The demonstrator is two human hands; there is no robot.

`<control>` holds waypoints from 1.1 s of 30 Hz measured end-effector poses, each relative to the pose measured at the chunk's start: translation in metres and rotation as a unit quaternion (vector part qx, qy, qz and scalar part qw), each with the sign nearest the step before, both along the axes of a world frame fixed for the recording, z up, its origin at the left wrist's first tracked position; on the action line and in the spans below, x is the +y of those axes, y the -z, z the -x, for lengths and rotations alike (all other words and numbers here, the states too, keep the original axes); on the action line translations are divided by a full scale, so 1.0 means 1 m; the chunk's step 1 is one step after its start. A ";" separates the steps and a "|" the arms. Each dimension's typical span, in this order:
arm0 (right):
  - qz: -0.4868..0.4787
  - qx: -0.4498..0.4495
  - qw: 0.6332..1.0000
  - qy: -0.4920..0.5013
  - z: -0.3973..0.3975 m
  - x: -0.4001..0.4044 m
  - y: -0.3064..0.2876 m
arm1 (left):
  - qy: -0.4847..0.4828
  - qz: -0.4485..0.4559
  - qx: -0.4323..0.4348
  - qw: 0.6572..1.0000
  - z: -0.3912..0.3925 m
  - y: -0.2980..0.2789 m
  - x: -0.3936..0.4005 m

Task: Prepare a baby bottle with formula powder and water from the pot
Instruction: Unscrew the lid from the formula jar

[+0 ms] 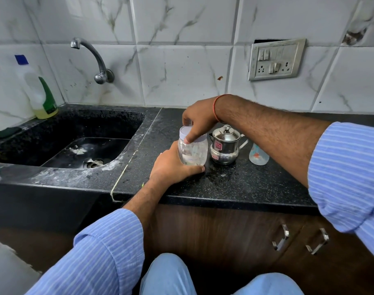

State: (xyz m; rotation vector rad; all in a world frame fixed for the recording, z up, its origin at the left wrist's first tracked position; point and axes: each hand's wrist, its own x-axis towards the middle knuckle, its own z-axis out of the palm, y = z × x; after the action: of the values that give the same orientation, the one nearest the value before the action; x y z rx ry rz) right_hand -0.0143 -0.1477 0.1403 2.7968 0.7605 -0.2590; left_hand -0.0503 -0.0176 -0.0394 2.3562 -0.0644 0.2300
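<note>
A clear plastic jar point(193, 151) with a pale lilac lid point(187, 132) stands on the black speckled counter point(245, 184). My left hand point(173, 165) grips the jar's lower body from the left. My right hand point(200, 120) comes from above and grips the lid with curled fingers. Right of the jar stands a small lidded steel pot point(224, 145) with a spout and handle. Further right stands a clear baby bottle point(259, 155) with a red print, partly hidden behind my right forearm.
A black sink point(79, 143) lies to the left under a wall tap point(94, 58). A dish soap bottle point(40, 90) stands at the sink's back left corner. A switch socket plate point(276, 59) is on the tiled wall. Cabinet handles point(280, 237) sit below the counter edge.
</note>
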 end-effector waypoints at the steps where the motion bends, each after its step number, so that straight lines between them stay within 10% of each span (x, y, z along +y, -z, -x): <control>1: -0.006 0.009 1.000 0.000 -0.002 0.000 0.002 | 0.000 0.002 0.000 1.000 0.000 0.000 0.000; 22: -0.032 -0.016 0.998 -0.043 -0.005 -0.008 0.003 | 0.003 0.004 0.009 1.000 0.000 -0.001 0.000; 33: -0.350 0.033 0.936 -0.001 0.023 -0.071 -0.009 | 0.009 0.008 0.008 1.000 0.002 -0.003 0.000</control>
State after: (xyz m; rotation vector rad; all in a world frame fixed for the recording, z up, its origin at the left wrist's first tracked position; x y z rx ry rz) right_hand -0.0376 -0.2183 0.1490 3.4622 1.0353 -0.0886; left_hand -0.0521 -0.0171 -0.0362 2.3412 -0.0762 0.2016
